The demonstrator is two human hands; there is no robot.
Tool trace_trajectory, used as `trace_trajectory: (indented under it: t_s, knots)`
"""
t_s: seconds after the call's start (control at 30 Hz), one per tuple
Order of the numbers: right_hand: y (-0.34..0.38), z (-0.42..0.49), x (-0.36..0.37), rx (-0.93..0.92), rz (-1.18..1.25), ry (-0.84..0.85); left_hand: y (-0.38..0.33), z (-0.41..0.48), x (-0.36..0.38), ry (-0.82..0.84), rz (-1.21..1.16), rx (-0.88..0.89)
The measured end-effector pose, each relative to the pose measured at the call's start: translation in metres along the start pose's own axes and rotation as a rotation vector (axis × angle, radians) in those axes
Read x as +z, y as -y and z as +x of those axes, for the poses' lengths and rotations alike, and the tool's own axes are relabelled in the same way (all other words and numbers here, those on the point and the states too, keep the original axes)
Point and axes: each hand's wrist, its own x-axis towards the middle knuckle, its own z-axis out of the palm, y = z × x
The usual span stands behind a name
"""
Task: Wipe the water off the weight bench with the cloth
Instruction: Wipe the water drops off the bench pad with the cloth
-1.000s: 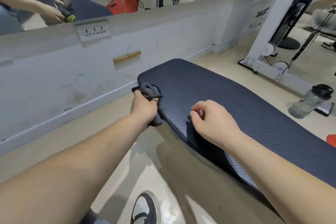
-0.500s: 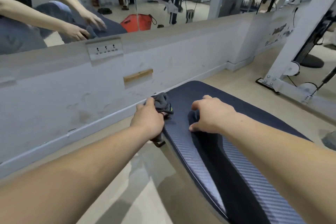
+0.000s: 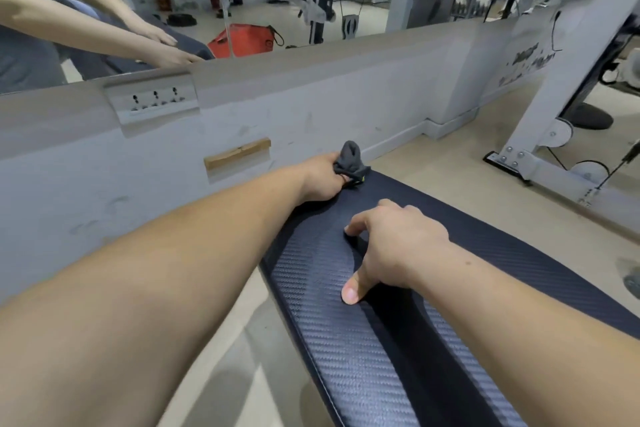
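The weight bench point(image 3: 346, 350) has a dark carbon-weave pad that runs from the lower right toward the wall. My left hand point(image 3: 320, 180) grips a bunched dark grey cloth point(image 3: 350, 161) at the pad's far left corner, with part of the cloth sticking up above the fist. My right hand point(image 3: 391, 246) rests on the pad closer to me, fingers spread and thumb pressed down on the surface. No water is visible on the pad.
A low white wall point(image 3: 311, 114) with a socket strip point(image 3: 152, 99) stands just beyond the bench, with a mirror above it. A white cable machine frame point(image 3: 554, 135) stands at the right. Beige floor point(image 3: 450, 166) surrounds the bench.
My left hand has slid the cloth along the pad's left edge to the far corner. My right hand has shifted forward on the pad and spread its fingers.
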Motion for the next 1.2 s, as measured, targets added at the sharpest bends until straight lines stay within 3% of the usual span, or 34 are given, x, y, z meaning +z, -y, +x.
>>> trace_trajectory:
  t_s: [0.27, 0.4, 0.5, 0.67, 0.83, 1.0, 1.07, 1.2]
  knots:
    - [0.004, -0.002, -0.001, 0.033, 0.019, 0.046, 0.029, -0.01, -0.007, -0.001, -0.003, 0.018]
    - [0.003, -0.006, 0.006, 0.05, 0.047, 0.034, 0.064, -0.051, -0.014, -0.064, 0.216, -0.017]
    - [0.0, -0.012, 0.015, 0.1, 0.109, -0.094, 0.062, -0.07, -0.018, -0.066, 0.45, 0.015]
    - [-0.012, -0.047, 0.036, 0.101, 0.021, -0.354, 0.026, -0.06, 0.001, -0.012, 0.511, 0.056]
    - [-0.055, -0.095, 0.051, 0.137, 0.292, -0.5, -0.022, -0.102, 0.051, 0.126, 0.523, 0.201]
    - [-0.067, -0.147, 0.05, 0.224, 0.479, -0.449, -0.052, -0.182, 0.091, 0.252, 0.507, 0.395]
    - [-0.068, -0.168, 0.048, 0.233, 0.576, -0.397, -0.042, -0.195, 0.081, 0.228, 0.556, 0.375]
    - [-0.072, -0.204, 0.046, 0.199, 0.727, -0.303, -0.02, -0.213, 0.052, 0.029, 0.636, 0.089]
